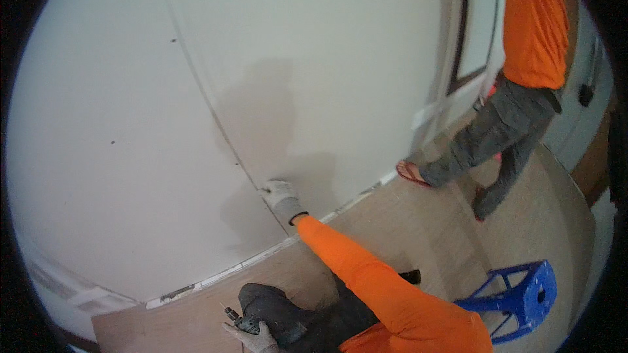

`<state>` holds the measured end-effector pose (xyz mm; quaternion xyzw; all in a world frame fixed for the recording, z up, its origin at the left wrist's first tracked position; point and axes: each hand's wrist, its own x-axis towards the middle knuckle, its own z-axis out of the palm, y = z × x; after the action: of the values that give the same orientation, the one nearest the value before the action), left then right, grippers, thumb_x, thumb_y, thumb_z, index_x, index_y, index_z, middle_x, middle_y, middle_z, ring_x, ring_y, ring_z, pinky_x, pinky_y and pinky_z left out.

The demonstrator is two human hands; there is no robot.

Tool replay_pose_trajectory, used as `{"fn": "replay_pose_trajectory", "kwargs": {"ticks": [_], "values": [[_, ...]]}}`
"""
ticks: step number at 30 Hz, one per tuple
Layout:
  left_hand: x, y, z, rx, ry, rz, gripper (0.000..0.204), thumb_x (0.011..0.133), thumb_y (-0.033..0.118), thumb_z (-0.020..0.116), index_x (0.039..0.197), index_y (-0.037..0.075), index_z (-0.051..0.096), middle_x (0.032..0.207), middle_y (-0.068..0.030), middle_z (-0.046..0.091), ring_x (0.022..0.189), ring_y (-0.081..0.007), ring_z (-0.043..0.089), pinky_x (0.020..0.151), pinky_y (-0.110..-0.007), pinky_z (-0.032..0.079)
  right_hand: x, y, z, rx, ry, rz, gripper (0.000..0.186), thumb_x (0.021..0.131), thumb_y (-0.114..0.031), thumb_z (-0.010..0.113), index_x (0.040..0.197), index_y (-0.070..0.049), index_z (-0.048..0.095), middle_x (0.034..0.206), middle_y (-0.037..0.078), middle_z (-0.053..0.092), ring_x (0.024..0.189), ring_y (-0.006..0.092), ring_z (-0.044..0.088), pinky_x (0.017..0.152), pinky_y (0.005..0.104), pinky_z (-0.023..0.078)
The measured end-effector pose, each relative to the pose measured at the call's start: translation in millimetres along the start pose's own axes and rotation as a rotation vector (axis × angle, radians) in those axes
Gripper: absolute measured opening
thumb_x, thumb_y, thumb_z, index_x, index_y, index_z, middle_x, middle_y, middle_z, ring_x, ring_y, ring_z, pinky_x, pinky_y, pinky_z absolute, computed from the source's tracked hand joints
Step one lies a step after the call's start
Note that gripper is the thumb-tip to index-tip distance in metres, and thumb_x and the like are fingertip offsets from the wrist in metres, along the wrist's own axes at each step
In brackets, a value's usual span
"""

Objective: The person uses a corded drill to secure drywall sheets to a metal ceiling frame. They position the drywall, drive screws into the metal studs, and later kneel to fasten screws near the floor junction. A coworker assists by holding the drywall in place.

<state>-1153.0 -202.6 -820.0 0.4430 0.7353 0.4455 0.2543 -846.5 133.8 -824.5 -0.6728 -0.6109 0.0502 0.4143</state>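
Observation:
My right hand (281,197), in a pale work glove with a dark cuff, reaches out to the white wall panel (366,78). Its fingers are closed and touch the panel at the dark vertical seam (210,108), near the bottom; whatever they pinch is too small to make out. Low in the picture, beside my bent knee (261,297), my gloved left hand (256,340) grips a dark power drill (243,321). The drill's thin bit points up and left, apart from the wall. Small dark spots mark the panel on both sides of the seam.
A blue plastic stool (533,297) lies tipped over on the wooden floor (445,235) at the lower right. Another person (517,111) in an orange top and sandals stands at the right by a framed opening (474,33). A rough strip runs along the wall's foot.

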Motion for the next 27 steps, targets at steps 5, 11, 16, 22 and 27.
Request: {"fn": "replay_pose_trajectory", "kwargs": {"ticks": [5, 11, 16, 22, 27], "values": [[1, -8, 12, 0.056, 0.008, 0.103, 0.115, 0.077, 0.013, 0.085, 0.166, -0.004, 0.015, 0.163, -0.0266, 0.041, 0.133, -0.0398, 0.052, 0.118, -0.045, 0.04, 3, -2, -12, -0.02, -0.067, 0.139, 0.037, 0.095, -0.046, 0.066, 0.093, -0.011, 0.076, 0.094, 0.014, 0.075, 0.094, 0.0357, 0.073, 0.085, 0.0517, 0.055], [31, -99, 23, -0.024, -0.002, 0.242, 0.119, 0.074, 0.008, 0.083, 0.169, 0.0, 0.011, 0.169, -0.0303, 0.027, 0.156, -0.0414, 0.031, 0.127, -0.048, 0.027, -1, 2, -6, -0.044, -0.063, 0.148, 0.035, 0.096, -0.045, 0.066, 0.095, -0.012, 0.077, 0.089, 0.012, 0.075, 0.09, 0.0347, 0.073, 0.084, 0.051, 0.056], [25, -65, 27, 0.043, 0.033, 0.121, 0.113, 0.076, 0.006, 0.079, 0.169, 0.001, 0.014, 0.17, -0.0292, 0.026, 0.156, -0.043, 0.03, 0.129, -0.048, 0.024, -2, 4, -17, 0.057, -0.076, 0.073, 0.032, 0.096, -0.041, 0.067, 0.095, -0.01, 0.076, 0.098, 0.015, 0.075, 0.096, 0.0374, 0.071, 0.086, 0.0521, 0.055], [40, -70, 43, 0.137, 0.048, 0.192, 0.11, 0.077, 0.001, 0.078, 0.168, 0.001, 0.016, 0.168, -0.0284, 0.03, 0.152, -0.0422, 0.038, 0.127, -0.048, 0.031, -2, 80, -33, 0.496, 0.158, 0.228, 0.029, 0.098, -0.033, 0.072, 0.106, -0.006, 0.076, 0.098, 0.012, 0.075, 0.088, 0.0237, 0.07, 0.083, 0.0401, 0.056], [50, -86, 50, 0.195, 0.236, 0.236, 0.109, 0.08, 0.0, 0.077, 0.169, 0.0, 0.013, 0.162, -0.0258, 0.038, 0.143, -0.0363, 0.047, 0.121, -0.044, 0.038, -29, 197, -43, 0.705, 0.352, 0.806, 0.036, 0.1, -0.036, 0.07, 0.119, -0.006, 0.075, 0.102, 0.007, 0.078, 0.098, 0.0177, 0.071, 0.091, 0.0341, 0.056]]}}
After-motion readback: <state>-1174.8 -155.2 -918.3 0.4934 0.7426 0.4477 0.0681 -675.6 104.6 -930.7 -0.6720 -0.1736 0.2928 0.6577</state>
